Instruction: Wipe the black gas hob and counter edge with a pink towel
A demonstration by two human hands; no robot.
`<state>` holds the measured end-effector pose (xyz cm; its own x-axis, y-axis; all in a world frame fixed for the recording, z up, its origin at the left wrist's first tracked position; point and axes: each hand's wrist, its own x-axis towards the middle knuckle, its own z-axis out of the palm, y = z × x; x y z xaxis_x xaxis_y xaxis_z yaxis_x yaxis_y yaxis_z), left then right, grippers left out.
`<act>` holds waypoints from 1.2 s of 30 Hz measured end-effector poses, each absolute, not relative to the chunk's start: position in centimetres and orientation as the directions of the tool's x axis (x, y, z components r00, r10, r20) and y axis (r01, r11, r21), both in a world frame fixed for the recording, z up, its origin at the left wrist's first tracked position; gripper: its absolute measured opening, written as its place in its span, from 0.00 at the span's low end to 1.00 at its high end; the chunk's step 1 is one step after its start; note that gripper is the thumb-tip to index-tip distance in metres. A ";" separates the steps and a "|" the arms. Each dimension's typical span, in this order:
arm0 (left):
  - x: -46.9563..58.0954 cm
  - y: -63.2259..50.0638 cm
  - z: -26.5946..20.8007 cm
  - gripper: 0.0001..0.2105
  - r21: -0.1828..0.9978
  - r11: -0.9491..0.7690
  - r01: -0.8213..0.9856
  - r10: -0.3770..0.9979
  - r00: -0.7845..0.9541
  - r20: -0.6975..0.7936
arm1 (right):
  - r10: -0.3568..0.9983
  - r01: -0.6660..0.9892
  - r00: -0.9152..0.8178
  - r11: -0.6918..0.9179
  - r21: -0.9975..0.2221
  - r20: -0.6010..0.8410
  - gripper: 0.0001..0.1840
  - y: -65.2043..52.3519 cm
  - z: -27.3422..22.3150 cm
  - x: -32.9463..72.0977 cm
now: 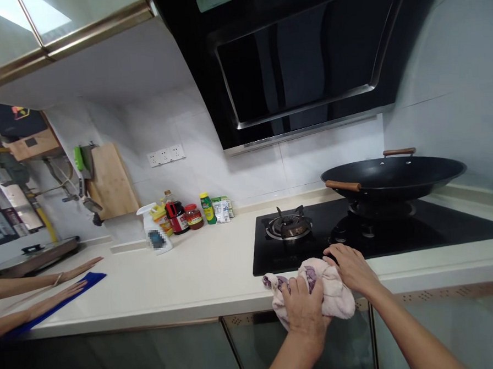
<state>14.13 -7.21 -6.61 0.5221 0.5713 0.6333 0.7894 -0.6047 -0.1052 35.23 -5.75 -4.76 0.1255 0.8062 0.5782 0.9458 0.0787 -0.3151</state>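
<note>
A pale pink cloth (337, 296) with purple patches is bunched at the counter's front edge, before the black gas hob (312, 252). My left hand (303, 309) presses down on it, fingers curled into the fabric. At the cloth's upper right, my right hand (352, 264) grips it with bent fingers close to the hob's front edge; its fingertips are partly hidden. Part of the cloth hangs over the counter edge. Behind my hands are the hob's bare left burner (290, 224) and a control knob (338, 235).
A large black wok (395, 174) with wooden handles sits on the right burner. Overhead juts a black range hood (301, 60). Bottles, a jar and a spray bottle (156, 233) line the wall. At far left, another person's hands (66, 293) lie over a blue cloth (93, 278).
</note>
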 end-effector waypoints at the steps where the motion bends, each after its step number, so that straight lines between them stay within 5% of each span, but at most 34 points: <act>1: 14.1 -7.1 -6.6 0.39 -0.110 -0.612 0.783 0.557 0.526 0.643 | 0.805 0.947 0.118 0.085 -0.309 0.581 0.20 -5.7 -4.8 35.3; 11: 10.0 -5.5 -6.3 0.34 -0.162 -0.663 0.731 0.467 0.573 0.673 | 0.832 0.939 0.138 0.064 -0.339 0.538 0.17 -6.1 -3.9 35.0; 19: -0.7 -2.8 -5.9 0.21 -0.243 -0.600 0.762 0.356 0.526 0.772 | 0.836 0.928 0.156 0.059 -0.368 0.527 0.18 -6.2 -3.8 34.8; 29: -13.2 0.4 -5.0 0.15 -0.380 -0.435 0.817 0.329 0.537 0.777 | 0.830 0.927 0.162 0.057 -0.371 0.533 0.18 -6.2 -3.8 34.6; 36: -12.5 -0.4 -4.8 0.16 -0.326 -0.331 0.885 0.408 0.446 0.797 | 0.830 0.930 0.167 0.048 -0.365 0.533 0.17 -6.1 -3.9 34.7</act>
